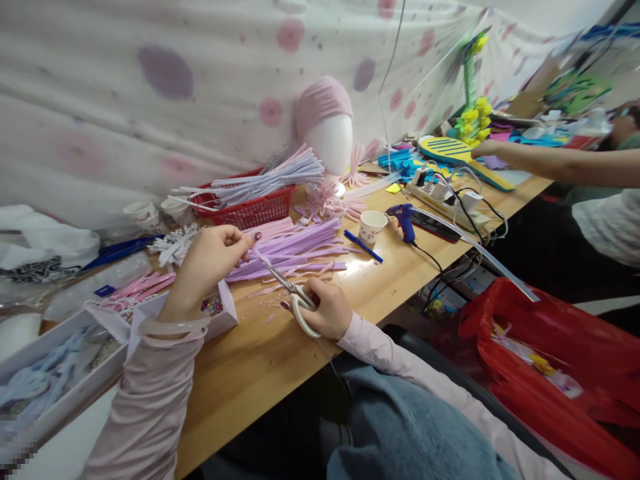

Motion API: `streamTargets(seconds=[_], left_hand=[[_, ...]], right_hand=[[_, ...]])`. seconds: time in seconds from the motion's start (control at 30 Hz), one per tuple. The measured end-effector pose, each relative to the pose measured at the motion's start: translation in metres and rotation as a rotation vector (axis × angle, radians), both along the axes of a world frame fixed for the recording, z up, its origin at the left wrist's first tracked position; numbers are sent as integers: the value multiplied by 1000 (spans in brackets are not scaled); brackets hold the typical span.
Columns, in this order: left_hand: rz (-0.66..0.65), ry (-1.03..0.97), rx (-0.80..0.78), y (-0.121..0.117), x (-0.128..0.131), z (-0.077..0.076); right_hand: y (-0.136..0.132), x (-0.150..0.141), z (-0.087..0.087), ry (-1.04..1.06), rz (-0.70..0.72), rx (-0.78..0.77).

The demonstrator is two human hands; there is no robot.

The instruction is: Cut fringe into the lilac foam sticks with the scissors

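My right hand point(327, 308) grips a pair of scissors point(303, 319) with pale handles, its blades pointing up and left. Over the worktable, my left hand point(210, 259) is closed in a pinch on a pale purple strip point(257, 254), which meets the scissor tips. How much of the strip lies inside the fingers is hidden. Behind the blades spreads a bundle of purple pipe cleaners point(300, 245), with pink ones point(273, 229) beside it. Small purple scraps point(270, 318) are scattered on the wood below the scissors.
A red basket point(250, 208) of pale pipe cleaners stands behind. A mannequin head point(334, 143), paper cup point(373, 227), blue pen point(363, 246), glue gun point(404, 222) and power strip point(445, 203) line the table point(395, 291). White boxes point(60, 393) sit left. Another person's arm point(555, 163) reaches in right, above a red bag point(560, 333).
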State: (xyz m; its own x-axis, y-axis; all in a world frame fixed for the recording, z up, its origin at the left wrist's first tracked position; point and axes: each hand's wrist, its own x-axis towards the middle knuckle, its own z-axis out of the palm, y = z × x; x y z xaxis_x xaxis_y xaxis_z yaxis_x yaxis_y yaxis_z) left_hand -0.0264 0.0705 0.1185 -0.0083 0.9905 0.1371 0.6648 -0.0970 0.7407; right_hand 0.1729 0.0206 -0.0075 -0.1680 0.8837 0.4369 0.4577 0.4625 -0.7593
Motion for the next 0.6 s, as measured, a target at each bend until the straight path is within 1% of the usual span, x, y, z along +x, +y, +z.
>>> streamTargets(seconds=[0.2, 0.47, 0.6], left_hand=[[-3, -16, -31, -2, 3, 3], [-12, 1, -20, -3, 5, 5], [-24, -20, -21, -2, 4, 4]], right_hand=[[-1, 1, 5, -9, 14, 17], [-1, -1, 2, -6, -6, 36], [-1, -1, 2, -7, -17, 39]])
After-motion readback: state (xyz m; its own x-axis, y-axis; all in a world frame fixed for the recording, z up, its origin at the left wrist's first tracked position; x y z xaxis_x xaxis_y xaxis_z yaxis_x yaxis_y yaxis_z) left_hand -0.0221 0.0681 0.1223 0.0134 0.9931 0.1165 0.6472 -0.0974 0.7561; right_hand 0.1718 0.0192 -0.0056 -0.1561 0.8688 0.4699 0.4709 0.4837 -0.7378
